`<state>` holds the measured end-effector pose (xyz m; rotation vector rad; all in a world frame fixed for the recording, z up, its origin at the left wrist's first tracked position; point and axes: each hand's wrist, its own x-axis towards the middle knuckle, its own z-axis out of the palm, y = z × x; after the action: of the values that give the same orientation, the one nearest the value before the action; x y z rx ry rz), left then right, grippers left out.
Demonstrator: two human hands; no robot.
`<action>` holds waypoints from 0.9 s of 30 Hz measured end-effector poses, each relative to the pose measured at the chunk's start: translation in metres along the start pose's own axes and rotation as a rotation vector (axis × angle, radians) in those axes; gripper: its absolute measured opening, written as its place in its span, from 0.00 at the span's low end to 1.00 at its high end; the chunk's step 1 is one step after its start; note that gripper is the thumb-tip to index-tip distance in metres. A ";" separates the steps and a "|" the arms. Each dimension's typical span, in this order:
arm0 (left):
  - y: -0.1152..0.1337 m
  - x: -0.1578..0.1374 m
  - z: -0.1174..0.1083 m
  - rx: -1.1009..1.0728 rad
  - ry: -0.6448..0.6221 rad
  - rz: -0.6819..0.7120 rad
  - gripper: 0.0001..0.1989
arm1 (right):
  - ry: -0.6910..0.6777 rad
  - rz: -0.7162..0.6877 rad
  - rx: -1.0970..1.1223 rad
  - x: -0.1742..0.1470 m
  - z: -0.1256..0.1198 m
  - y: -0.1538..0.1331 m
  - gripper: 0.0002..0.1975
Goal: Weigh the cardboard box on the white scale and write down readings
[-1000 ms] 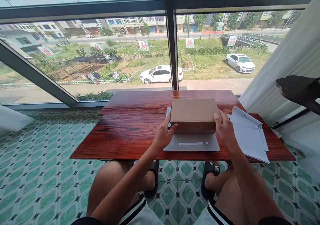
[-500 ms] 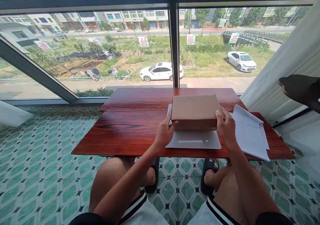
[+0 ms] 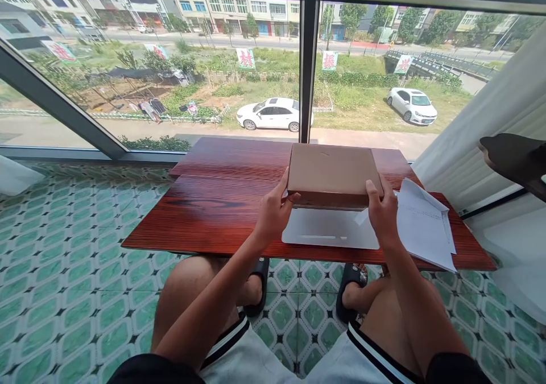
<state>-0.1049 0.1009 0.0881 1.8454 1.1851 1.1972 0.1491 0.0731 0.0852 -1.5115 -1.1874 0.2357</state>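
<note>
A brown cardboard box (image 3: pixel 331 169), lid side up, is held between my two hands above the table. My left hand (image 3: pixel 273 210) grips its left end, with the thumb at the near lower corner. At the right end, my right hand (image 3: pixel 382 207) is closed on it with the thumb on the front edge. Under the box lies a flat grey sheet-like panel (image 3: pixel 328 228), perhaps a closed laptop; the box hides its far part. Whether the box touches it I cannot tell.
White papers (image 3: pixel 426 224) with print lie right of my right hand on the reddish wooden table (image 3: pixel 205 213). A dark curved wooden piece (image 3: pixel 512 159) juts in at the right, before a white curtain (image 3: pixel 482 116). Large windows stand behind the table.
My view has tilted and shifted slightly. Both hands have raised the box a little, and more of the grey panel's near part shows beneath it.
</note>
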 end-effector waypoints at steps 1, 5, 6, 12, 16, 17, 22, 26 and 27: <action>0.002 0.001 -0.005 0.019 0.004 0.001 0.33 | -0.010 0.001 0.013 0.001 0.002 -0.005 0.29; 0.013 0.005 -0.034 0.084 -0.015 0.020 0.36 | -0.056 0.014 0.053 0.002 0.011 -0.025 0.31; 0.016 0.006 -0.043 0.100 -0.013 0.030 0.37 | -0.076 0.015 0.059 0.002 0.015 -0.030 0.31; 0.019 0.010 -0.084 0.257 0.177 0.009 0.38 | -0.207 -0.026 0.112 -0.003 0.049 -0.057 0.30; 0.014 0.011 -0.105 0.302 0.314 -0.023 0.34 | -0.282 -0.030 0.174 -0.010 0.076 -0.072 0.29; 0.012 0.011 -0.109 0.321 0.346 -0.033 0.32 | -0.299 -0.028 0.183 -0.012 0.082 -0.076 0.29; 0.001 0.012 -0.127 0.411 0.474 -0.087 0.26 | -0.357 -0.026 0.227 -0.022 0.111 -0.084 0.29; -0.009 0.013 -0.135 0.490 0.531 -0.181 0.24 | -0.432 -0.004 0.269 -0.030 0.131 -0.085 0.29; -0.012 0.013 -0.138 0.513 0.536 -0.210 0.23 | -0.451 0.007 0.276 -0.032 0.135 -0.084 0.29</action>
<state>-0.2334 0.1219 0.1359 1.7195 2.0915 1.4025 -0.0059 0.1205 0.0955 -1.2521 -1.4324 0.7450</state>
